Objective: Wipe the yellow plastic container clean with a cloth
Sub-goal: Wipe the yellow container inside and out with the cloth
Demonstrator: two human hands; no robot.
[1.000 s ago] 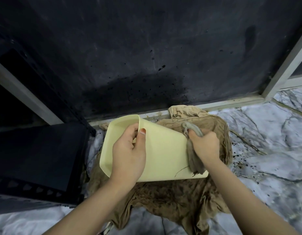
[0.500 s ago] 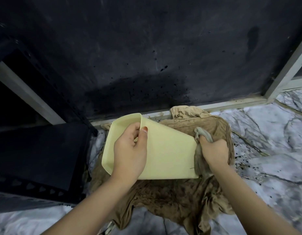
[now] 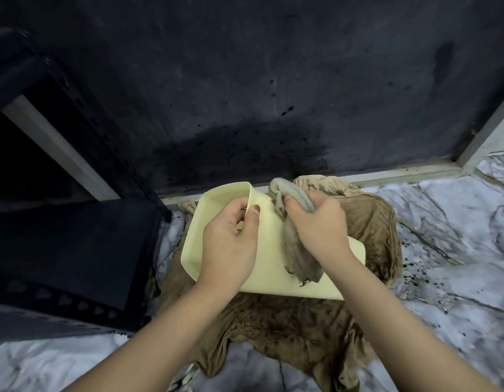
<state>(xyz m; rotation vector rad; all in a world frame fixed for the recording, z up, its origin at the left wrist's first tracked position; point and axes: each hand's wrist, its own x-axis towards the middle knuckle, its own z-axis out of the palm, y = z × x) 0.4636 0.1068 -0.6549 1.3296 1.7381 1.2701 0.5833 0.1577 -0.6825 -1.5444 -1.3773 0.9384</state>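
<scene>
From the head camera, you are looking down at a marbled grey-white floor [image 3: 457, 222] in front of a dark, speckled wall [image 3: 245, 80]. The yellow container [image 3: 273, 264] lies tipped on its side on a crumpled brown cloth [image 3: 287, 326] spread over the floor, its open mouth turned to the left and its broad outer face turned up toward you.

Your left hand [image 3: 228, 244] grips the container at its rim, with the thumb on the outer face and the fingers curled over the edge into the inside. Your right hand [image 3: 318, 227] is clenched around a bunched grey rag [image 3: 296, 250], which it presses against the upper part of the outer face, just beside your left thumb. One loop of the rag sticks up above your knuckles, and its frayed tail hangs down across the yellow surface toward the lower edge.

A black shelf [image 3: 69, 250] with a perforated frame stands on the floor to the left, close to the container's mouth. Dark specks dot the floor to the right of the brown cloth.
</scene>
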